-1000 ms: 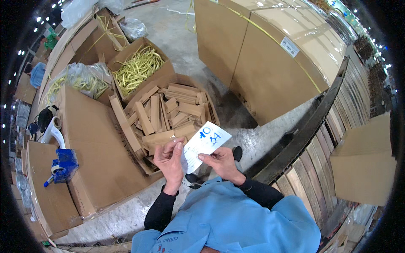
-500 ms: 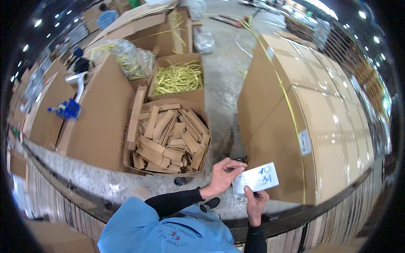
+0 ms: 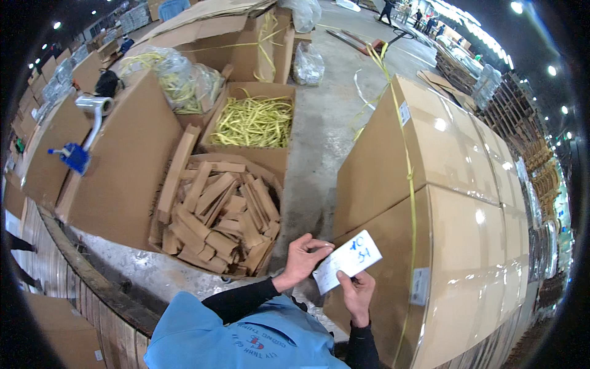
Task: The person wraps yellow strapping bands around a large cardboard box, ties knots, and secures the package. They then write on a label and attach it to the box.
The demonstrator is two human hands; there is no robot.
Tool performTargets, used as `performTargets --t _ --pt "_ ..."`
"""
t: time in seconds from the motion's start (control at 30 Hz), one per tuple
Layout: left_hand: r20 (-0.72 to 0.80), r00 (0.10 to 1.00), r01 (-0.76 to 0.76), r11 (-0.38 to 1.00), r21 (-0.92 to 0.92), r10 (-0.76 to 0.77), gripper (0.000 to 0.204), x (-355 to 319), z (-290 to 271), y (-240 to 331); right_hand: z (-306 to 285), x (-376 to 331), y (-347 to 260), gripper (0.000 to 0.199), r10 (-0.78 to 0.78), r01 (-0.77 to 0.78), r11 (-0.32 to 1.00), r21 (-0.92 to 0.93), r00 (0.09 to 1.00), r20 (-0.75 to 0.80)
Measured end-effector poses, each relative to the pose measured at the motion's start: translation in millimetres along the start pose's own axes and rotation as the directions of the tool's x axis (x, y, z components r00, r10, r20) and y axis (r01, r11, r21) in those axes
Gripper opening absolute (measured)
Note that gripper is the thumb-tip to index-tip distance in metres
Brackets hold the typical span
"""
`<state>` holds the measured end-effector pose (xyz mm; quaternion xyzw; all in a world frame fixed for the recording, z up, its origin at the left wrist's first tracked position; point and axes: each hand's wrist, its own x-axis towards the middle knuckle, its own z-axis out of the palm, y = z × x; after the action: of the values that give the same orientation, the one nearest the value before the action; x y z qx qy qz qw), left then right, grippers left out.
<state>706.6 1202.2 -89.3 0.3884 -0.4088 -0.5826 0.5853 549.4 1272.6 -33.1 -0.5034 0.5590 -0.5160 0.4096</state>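
Both my hands hold a white paper slip (image 3: 351, 261) with blue handwriting, tilted with its right end up. My left hand (image 3: 302, 261) pinches it at the upper left edge, thumb and forefinger together. From below, my right hand (image 3: 359, 296) grips the lower right edge, its thumb lying on the face of the paper. The fingers behind the slip are hidden. Just right of the hands stands a tall stack of taped cardboard cartons (image 3: 381, 227), with a yellow strap (image 3: 410, 178) round it and a white label (image 3: 420, 286) on its side.
An open carton of cardboard strips (image 3: 215, 215) stands ahead to the left, with a carton of yellow strapping (image 3: 255, 120) behind it. Large cardboard panels (image 3: 129, 160) rise at the left, beside a blue tape dispenser (image 3: 75, 158). A pallet jack (image 3: 353, 42) and several people are far off.
The view has shifted, so the carton stack looks nearer and the left cartons sit further left. The slip has tilted more steeply, still between both hands.
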Motion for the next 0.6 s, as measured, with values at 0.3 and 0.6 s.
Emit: performTargets --t 0.3,0.6 --pt "-0.061 0.996 0.052 0.990 -0.133 -0.060 0.038 183.4 21.0 3.8 -18.4 216.6 -2.6 0.015 -0.055 0.097 0.981 -0.168 0.970 0.237" --pt "-0.166 0.986 -0.031 0.999 -0.017 0.028 0.031 343.0 9.8 24.3 26.9 379.0 -5.8 0.019 -0.110 0.136 0.987 -0.081 0.956 0.272"
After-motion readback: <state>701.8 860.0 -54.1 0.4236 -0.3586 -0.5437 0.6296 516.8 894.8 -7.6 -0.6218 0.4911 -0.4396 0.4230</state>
